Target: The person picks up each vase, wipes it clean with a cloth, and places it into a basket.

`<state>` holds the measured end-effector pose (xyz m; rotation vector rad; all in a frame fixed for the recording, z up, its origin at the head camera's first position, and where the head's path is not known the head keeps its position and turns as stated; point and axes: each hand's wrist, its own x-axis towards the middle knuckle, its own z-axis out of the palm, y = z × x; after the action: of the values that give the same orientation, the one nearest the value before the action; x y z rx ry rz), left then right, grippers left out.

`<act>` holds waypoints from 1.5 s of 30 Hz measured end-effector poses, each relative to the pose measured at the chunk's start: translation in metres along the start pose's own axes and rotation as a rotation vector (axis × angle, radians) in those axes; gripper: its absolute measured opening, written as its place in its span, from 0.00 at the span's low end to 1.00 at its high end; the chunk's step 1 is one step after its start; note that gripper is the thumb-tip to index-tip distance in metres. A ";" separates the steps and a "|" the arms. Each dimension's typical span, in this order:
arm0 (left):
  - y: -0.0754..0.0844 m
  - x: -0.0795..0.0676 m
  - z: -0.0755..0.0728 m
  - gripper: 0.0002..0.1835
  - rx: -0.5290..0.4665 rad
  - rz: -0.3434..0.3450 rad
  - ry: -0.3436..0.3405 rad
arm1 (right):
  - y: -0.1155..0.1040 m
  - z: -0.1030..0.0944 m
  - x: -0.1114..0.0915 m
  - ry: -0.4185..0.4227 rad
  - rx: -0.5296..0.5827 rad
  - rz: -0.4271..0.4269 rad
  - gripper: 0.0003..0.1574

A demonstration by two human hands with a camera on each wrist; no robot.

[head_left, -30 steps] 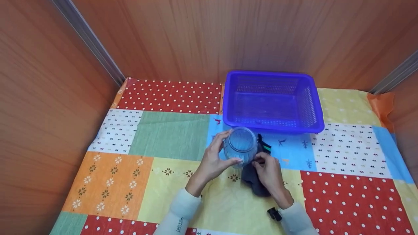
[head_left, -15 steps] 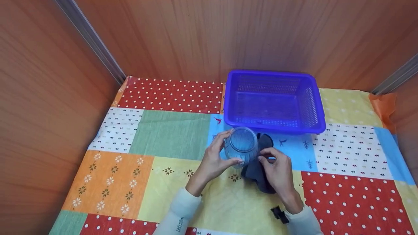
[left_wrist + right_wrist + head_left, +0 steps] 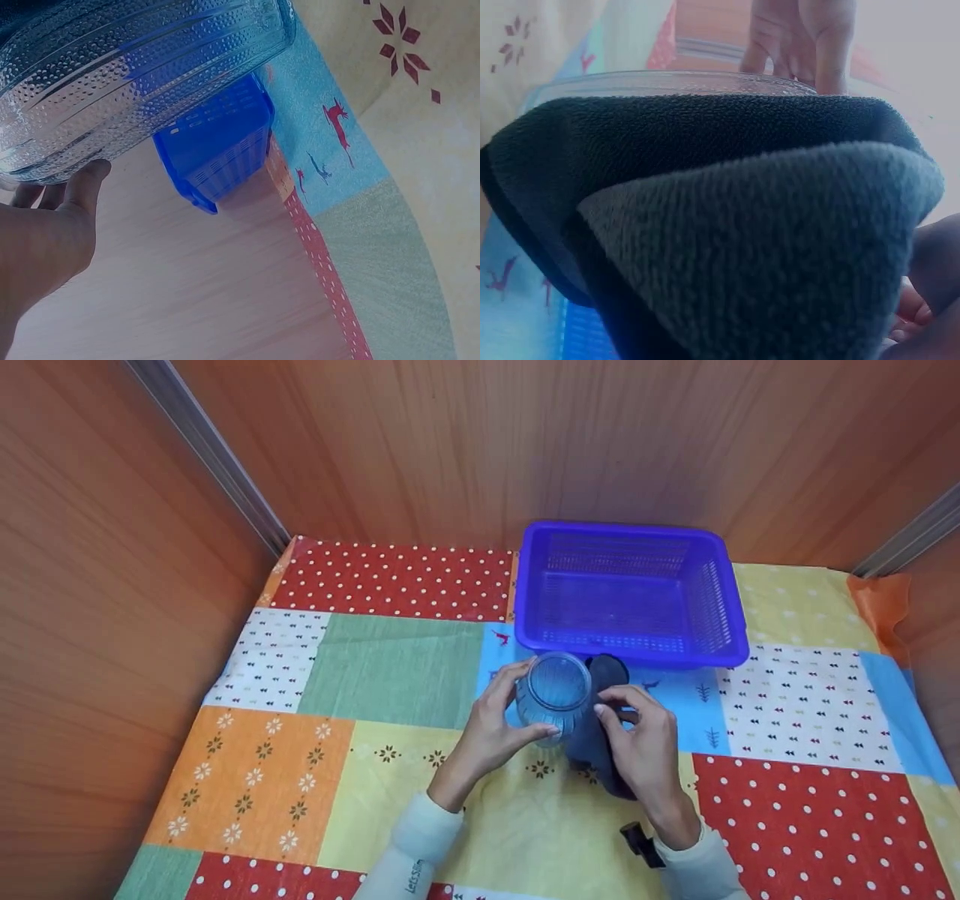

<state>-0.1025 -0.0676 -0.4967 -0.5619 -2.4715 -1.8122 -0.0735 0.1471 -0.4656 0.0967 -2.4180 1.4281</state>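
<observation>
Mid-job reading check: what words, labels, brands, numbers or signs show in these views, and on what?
"Let's Slim": left sleeve, turned sideways in the head view; the last letters are small and uncertain.
Black wrist device: too small to tell.
Glass jar, dark grey cloth, purple basket: none readable.
Patchwork tablecloth: printed motifs, no readable words.

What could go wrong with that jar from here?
The clear ribbed jar might slip, as only the left hand visibly grips it. The right hand, pinching the dark cloth close beside it, might nudge it loose. Moving it forward could knock the purple basket just beyond.
</observation>
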 end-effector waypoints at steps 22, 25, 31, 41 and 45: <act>-0.002 0.001 -0.001 0.46 -0.014 0.016 0.008 | 0.044 0.017 -0.003 -0.059 -0.024 0.026 0.07; -0.002 0.001 -0.001 0.46 -0.014 0.020 0.007 | 0.052 0.022 -0.006 -0.074 -0.043 0.022 0.06; -0.002 0.000 -0.002 0.46 0.004 0.008 0.003 | 0.063 0.032 -0.009 -0.106 -0.069 0.030 0.07; -0.002 -0.001 0.000 0.46 0.010 0.020 0.003 | 0.078 0.041 -0.012 -0.166 -0.119 0.055 0.06; -0.001 -0.001 0.001 0.45 -0.001 0.030 0.002 | 0.076 0.037 -0.014 -0.165 -0.115 0.080 0.06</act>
<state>-0.1012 -0.0671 -0.4987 -0.5936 -2.4469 -1.8023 -0.0865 0.1513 -0.5502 0.0946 -2.6602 1.3594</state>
